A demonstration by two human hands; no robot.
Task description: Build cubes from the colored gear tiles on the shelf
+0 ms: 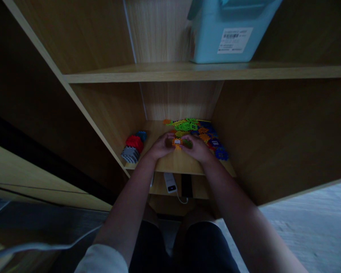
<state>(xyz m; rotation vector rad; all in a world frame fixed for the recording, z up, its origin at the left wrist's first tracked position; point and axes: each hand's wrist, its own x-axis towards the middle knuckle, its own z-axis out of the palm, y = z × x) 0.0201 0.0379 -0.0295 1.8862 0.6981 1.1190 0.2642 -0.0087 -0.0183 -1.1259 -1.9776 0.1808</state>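
Between my two hands is a small orange toothed plastic piece [177, 142] with a pale patch on its face. My left hand [161, 146] pinches its left side, and my right hand [197, 148] grips the right side. Just behind them on the shelf board [177, 163] lies a loose pile of similar pieces: green ones [186, 124], orange ones [204, 137] and blue ones [221, 153]. To the left stand stacked pieces, a grey-and-black stack [130, 154] in front of a red stack [134, 142] and a blue stack [141, 135].
A light blue plastic box [207, 41] with a white label stands on the upper shelf [159, 72]. Below the working board, a white device [169, 182] with a small display and cable lies beside a dark flat object [186, 185]. Cabinet side panels [272, 132] enclose the space.
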